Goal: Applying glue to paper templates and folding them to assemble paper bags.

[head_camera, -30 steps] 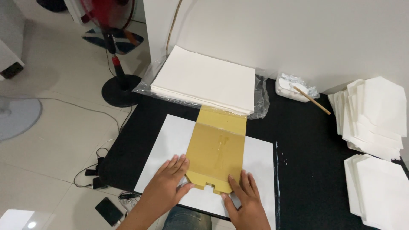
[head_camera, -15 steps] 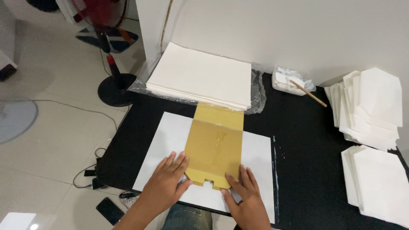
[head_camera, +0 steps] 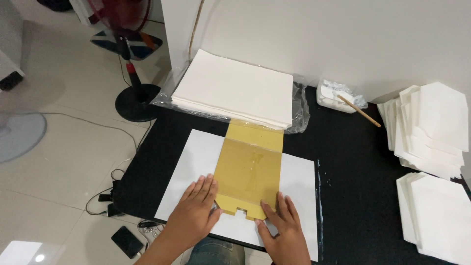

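Note:
A mustard-yellow card template (head_camera: 249, 169) lies lengthwise on a white sheet of paper (head_camera: 194, 162) on the black table (head_camera: 353, 162). Its far end reaches under the stack of white paper (head_camera: 235, 88). My left hand (head_camera: 194, 216) rests flat, fingers spread, on the sheet at the template's near left corner. My right hand (head_camera: 282, 230) lies flat at the near right corner, fingertips touching the template's notched edge. Neither hand grips anything.
The paper stack sits on clear plastic wrap (head_camera: 299, 105). A small white tub with a wooden stick (head_camera: 360, 110) stands at the back. Folded white paper pieces (head_camera: 431, 125) are piled at the right, another pile (head_camera: 436, 216) nearer. A fan base (head_camera: 137, 100) and a phone (head_camera: 126, 240) are on the floor.
Both hands stay flat at the template's near corners. The view has shifted slightly; the template and sheet keep their place.

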